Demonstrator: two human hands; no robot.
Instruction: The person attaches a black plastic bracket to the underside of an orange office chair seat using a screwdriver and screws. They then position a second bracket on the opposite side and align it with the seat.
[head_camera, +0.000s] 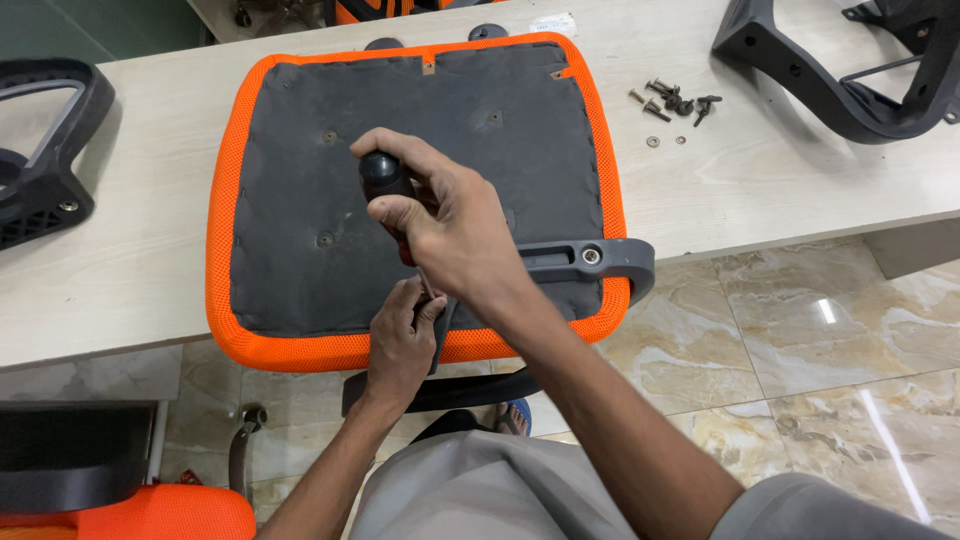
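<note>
The right hand (455, 235) is wrapping its fingers (400, 150) tight around a screwdriver with a round black top and a red grip (385, 180). The thumb is pressing on the side of the black top, and the red part is peeking out under the palm. The tip of the tool is hiding behind the hand, so I cannot tell what it is touching.

The left hand (400, 345) is sitting just under the right one. Its fingers are curling closed on the near end of a dark grey plastic chair armrest bracket (585, 258), right at the front edge of the seat.

Both hands are working over an upside-down chair seat with a dark grey fabric bottom and a bright orange mesh rim (300, 200). The seat is lying flat on a pale wooden table (780, 170), with its front edge hanging a little over the side.

A small pile of dark screws and washers (675, 105) is lying on the table, well apart from the hands, off to the right.
</note>
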